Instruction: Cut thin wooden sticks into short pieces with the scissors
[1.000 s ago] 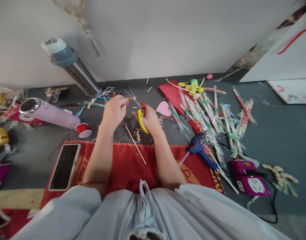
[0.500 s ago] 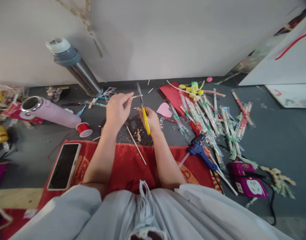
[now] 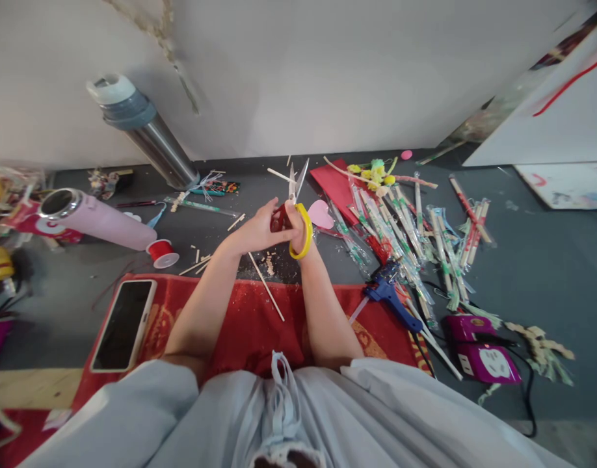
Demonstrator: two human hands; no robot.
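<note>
Scissors point(image 3: 305, 229) with a yellow handle loop are in my right hand point(image 3: 294, 227), their blades spread and pointing away from me. My left hand point(image 3: 264, 229) reaches across to the scissors, its thumb against my right hand and its fingers around a dark red part that looks like the other handle loop. A short pale wooden stick point(image 3: 278, 174) is beside the blades; what supports it is unclear. Just below my hands, a longer thin stick point(image 3: 266, 287) lies across the edge of a red cloth point(image 3: 250, 318). Small cut stick pieces point(image 3: 270, 263) are scattered near it.
To the left stand a steel flask point(image 3: 157, 140) and a pink bottle point(image 3: 103, 221), with a red ribbon spool point(image 3: 162, 253) and a phone point(image 3: 123, 325). On the right are wrapped sticks point(image 3: 396, 227), a pink paper heart point(image 3: 320, 214), a blue glue gun point(image 3: 391, 299) and a purple power socket point(image 3: 484, 354).
The scissors have turned and their blades have spread apart. My left hand has moved right, from pinching a stick at the blades to the scissors' handles.
</note>
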